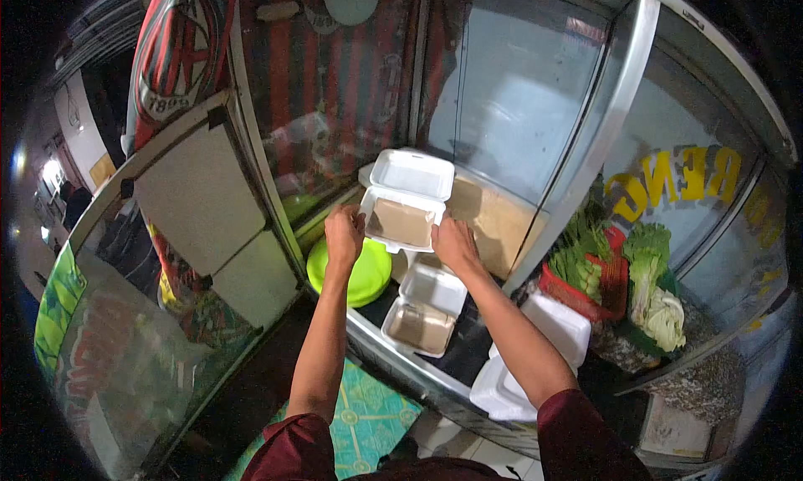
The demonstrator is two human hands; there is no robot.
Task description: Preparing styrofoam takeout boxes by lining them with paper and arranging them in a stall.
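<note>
An opened white foam food box (411, 173) with brown paper lining its base is held up in front of me. My left hand (344, 231) grips its left edge and my right hand (453, 239) its right edge. Below it, a second opened foam box (419, 326), also lined with brown paper, rests on the dark counter. Lime-green plastic plates or lids (351, 273) lie beneath my left hand. Under my right forearm are more white foam boxes (502, 387), one with its lid raised.
Glass panels in metal frames surround the counter. A red plastic basket (611, 280) holds leafy greens (577, 255), with a cabbage (664, 318) beside it at the right. A wooden board (495, 220) lies at the back. An opened panel door (201, 186) stands at the left.
</note>
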